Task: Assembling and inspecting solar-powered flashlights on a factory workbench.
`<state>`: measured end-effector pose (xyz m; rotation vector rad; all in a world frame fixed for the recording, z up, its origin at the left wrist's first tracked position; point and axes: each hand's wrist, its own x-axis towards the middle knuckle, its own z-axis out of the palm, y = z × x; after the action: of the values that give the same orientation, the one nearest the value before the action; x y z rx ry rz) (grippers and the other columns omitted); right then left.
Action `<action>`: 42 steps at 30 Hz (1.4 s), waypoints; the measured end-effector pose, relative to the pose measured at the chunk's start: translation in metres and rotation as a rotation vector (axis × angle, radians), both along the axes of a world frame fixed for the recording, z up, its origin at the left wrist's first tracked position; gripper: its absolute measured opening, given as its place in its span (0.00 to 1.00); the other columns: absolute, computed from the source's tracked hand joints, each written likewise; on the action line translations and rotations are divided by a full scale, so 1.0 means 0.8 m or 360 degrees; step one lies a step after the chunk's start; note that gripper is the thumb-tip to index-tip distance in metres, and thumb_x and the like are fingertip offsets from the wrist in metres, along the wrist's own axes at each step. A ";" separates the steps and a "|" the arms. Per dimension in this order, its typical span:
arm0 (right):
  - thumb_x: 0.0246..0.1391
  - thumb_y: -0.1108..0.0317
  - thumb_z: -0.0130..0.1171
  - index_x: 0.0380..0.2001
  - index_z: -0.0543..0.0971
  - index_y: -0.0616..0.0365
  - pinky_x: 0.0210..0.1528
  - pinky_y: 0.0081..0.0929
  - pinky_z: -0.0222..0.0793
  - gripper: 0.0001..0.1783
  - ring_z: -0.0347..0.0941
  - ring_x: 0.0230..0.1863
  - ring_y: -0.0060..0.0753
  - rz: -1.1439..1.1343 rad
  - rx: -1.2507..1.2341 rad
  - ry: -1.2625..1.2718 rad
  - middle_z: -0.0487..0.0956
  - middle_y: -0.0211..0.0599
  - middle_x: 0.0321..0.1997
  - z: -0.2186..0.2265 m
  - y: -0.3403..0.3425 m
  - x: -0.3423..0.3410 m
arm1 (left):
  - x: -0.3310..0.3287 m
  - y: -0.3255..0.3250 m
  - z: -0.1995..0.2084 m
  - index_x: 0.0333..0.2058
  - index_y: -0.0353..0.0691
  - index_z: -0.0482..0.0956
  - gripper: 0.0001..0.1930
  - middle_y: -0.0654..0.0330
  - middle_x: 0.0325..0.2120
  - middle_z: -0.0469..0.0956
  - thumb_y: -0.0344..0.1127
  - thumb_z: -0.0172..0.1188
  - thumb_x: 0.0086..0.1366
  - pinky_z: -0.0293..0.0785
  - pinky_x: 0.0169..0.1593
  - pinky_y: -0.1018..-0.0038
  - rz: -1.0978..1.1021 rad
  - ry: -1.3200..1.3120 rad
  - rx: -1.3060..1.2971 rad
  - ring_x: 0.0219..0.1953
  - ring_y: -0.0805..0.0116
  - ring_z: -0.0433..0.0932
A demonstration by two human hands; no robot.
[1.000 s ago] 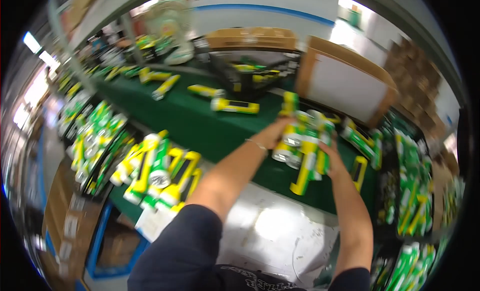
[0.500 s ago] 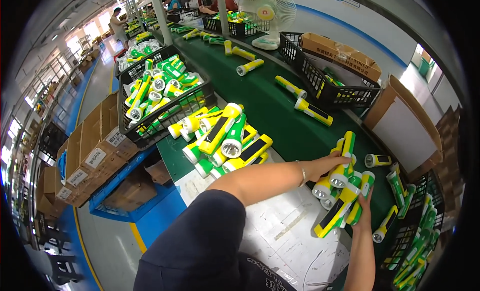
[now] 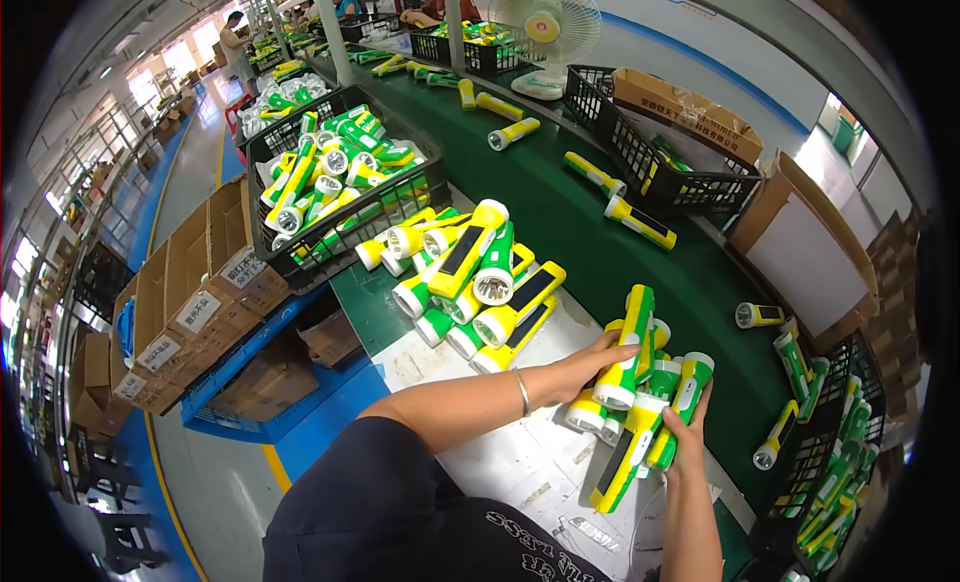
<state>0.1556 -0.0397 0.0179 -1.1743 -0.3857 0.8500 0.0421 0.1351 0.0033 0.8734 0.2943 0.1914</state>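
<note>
Between my two hands is a bundle of several yellow, green and white flashlights [image 3: 632, 444], some with dark panels along their bodies. My left hand [image 3: 588, 368] closes on its far left side, fingers partly hidden behind an upright green flashlight [image 3: 636, 327]. On the right side my right hand [image 3: 688, 434] wraps round another flashlight [image 3: 690, 390], thumb in front. The bundle is over the white worktop [image 3: 535, 457], beside the green belt [image 3: 560, 227]; whether it touches the surface I cannot tell. Left of it lies a stacked pile of similar flashlights [image 3: 470, 272].
A black crate [image 3: 350, 227] heaped with flashlights stands left of the belt, cardboard boxes [image 3: 190, 292] beside it. Loose flashlights [image 3: 640, 224] lie on the belt. At right are another crate [image 3: 800, 502] and a cardboard panel [image 3: 805, 257]. A fan [image 3: 543, 32] and people are farther back.
Both hands have shifted the flashlight bundle left and a little toward me, from the belt side farther over the white worktop. The view has turned slightly too.
</note>
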 end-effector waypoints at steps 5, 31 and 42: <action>0.40 0.77 0.58 0.64 0.40 0.39 0.59 0.39 0.57 0.52 0.55 0.61 0.47 -0.0047 0.0200 0.0183 0.51 0.43 0.64 -0.004 -0.004 -0.004 | 0.005 0.010 0.023 0.59 0.43 0.47 0.39 0.54 0.49 0.64 0.51 0.57 0.56 0.67 0.51 0.73 -0.0105 -0.0022 -0.0035 0.52 0.67 0.65; 0.47 0.62 0.59 0.63 0.36 0.58 0.62 0.32 0.47 0.50 0.46 0.64 0.44 -0.0615 -0.0082 -0.0053 0.41 0.51 0.66 -0.058 0.023 -0.124 | -0.132 0.009 0.017 0.62 0.38 0.33 0.45 0.47 0.58 0.51 0.32 0.57 0.55 0.55 0.59 0.66 0.0265 0.0083 0.0857 0.59 0.56 0.54; 0.48 0.46 0.52 0.59 0.57 0.55 0.60 0.46 0.45 0.39 0.48 0.61 0.59 -0.0647 -0.1073 -0.1484 0.50 0.62 0.61 -0.085 -0.026 -0.110 | -0.163 -0.074 0.029 0.57 0.48 0.60 0.42 0.39 0.58 0.47 0.52 0.65 0.43 0.40 0.58 0.41 0.0170 0.0378 0.3043 0.62 0.40 0.42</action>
<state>0.0680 -0.0606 -0.0503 -2.1766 -0.5992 -0.0036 -0.0884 0.0759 0.0263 2.7879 0.3309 0.4777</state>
